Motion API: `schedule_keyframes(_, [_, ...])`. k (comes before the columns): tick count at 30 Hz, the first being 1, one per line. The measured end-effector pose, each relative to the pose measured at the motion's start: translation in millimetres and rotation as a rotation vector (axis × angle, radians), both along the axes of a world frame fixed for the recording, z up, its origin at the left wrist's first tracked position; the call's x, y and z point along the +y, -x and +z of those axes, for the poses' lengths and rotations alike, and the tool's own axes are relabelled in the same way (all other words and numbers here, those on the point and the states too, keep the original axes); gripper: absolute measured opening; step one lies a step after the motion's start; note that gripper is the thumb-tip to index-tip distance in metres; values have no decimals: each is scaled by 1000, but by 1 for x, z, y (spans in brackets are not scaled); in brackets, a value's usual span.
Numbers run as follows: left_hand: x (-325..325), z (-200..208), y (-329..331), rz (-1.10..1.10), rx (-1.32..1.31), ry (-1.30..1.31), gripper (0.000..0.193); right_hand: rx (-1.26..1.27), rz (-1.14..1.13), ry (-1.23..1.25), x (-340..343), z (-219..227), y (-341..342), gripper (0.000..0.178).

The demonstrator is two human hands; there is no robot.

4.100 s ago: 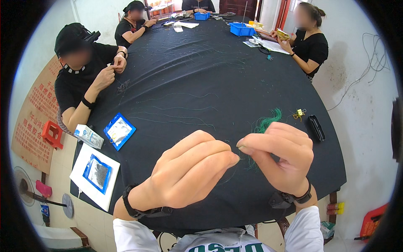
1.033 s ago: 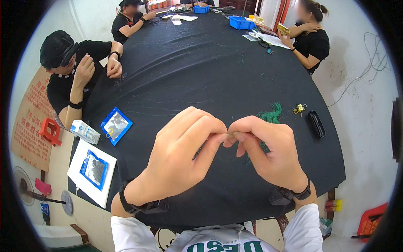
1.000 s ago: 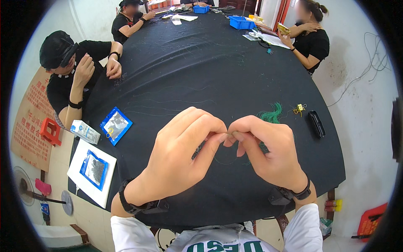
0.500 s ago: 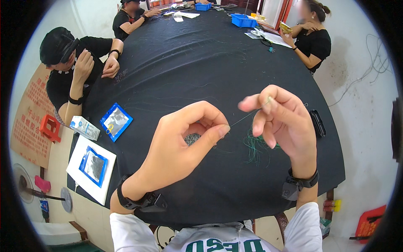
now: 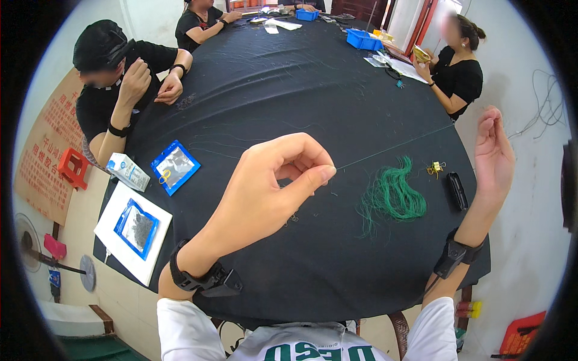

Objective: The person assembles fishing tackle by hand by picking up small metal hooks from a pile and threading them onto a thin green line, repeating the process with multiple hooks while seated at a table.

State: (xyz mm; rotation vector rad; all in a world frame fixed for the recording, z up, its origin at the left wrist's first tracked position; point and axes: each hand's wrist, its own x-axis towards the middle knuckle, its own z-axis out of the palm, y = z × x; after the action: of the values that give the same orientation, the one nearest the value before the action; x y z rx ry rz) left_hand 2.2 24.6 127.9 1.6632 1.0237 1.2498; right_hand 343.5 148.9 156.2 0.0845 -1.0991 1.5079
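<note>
Between my two hands a thin green thread runs taut, rising to the right above the black cloth. My left hand pinches one end between thumb and forefinger, over the middle of the table. At the far right, my right hand is raised with its fingers pressed together where the thread leads; the exact grip is too small to make out. A loose bundle of green thread lies between the hands on the cloth. Beside it are a gold clip and a black case. Small wire-like pieces show partly beneath my left hand.
To the left are a blue pouch with yellow scissors on it, a white carton, and a white board bearing another pouch. A person works at the left edge, another at the right. A blue tray stands farther back.
My right hand has moved outward to the right, away from the left, and the thread between them is longer. The green bundle and gold clip are now uncovered. My left hand keeps its pinch.
</note>
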Motion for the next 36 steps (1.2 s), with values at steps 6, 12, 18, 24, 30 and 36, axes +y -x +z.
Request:
schedule_keyframes(6, [-1, 1, 1, 29, 21, -1, 6, 87, -244, 25, 27, -2, -58, 24])
schedule_keyframes(12, [0, -4, -11, 151, 76, -297, 4, 67, -518, 50, 18, 10, -64, 26])
schedule_keyframes(18, [-1, -9, -10, 327, 276, -595, 10, -355, -1024, 94, -14, 13, 27, 36])
schedule_keyframes(24, [-4, -5, -22, 296, 352, -708, 14, -950, -767, -298, -62, -1, 93, 25])
schedule_keyframes(30, [-6, -3, -19, 293, 377, -803, 16, -974, -166, -190, -87, -24, 130, 19])
schedule_keyframes(36, [-9, 0, -22, 271, 381, -860, 18, -937, -198, -210, -90, -20, 123, 6])
